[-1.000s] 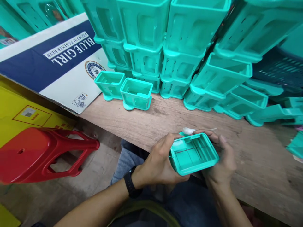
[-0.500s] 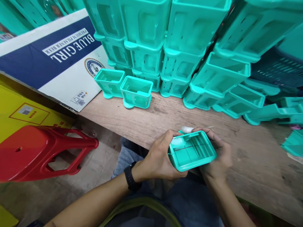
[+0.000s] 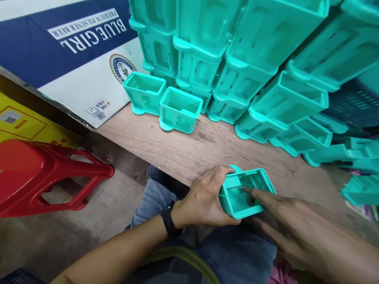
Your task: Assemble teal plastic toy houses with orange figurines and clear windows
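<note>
A turquoise plastic box [image 3: 237, 207], open at the top and tilted toward me, is in my left hand [image 3: 205, 197]. The fingers and thumb of that hand wrap around its left end. My right hand [image 3: 284, 213] is at the box's right side, smeared by motion. Its stretched fingers are apart: some point into the open top, others pass below the near rim. Nothing shows held in them. Beyond, two similar turquoise boxes, a left one [image 3: 145, 92] and a right one [image 3: 180, 110], stand upright side by side on the wooden table [image 3: 133, 136].
Stacked turquoise boxes [image 3: 201, 69] rise along the back of the table. A white and blue carton [image 3: 85, 83] stands at the left. Below it are a red plastic stool [image 3: 59, 177] and a yellow box [image 3: 26, 122]. A dark basket [image 3: 352, 102] sits behind at the right.
My right hand has let go of the box's far right side and swung round to its right, fingers now reaching inside. The left hand keeps its hold. The view has shifted slightly.
</note>
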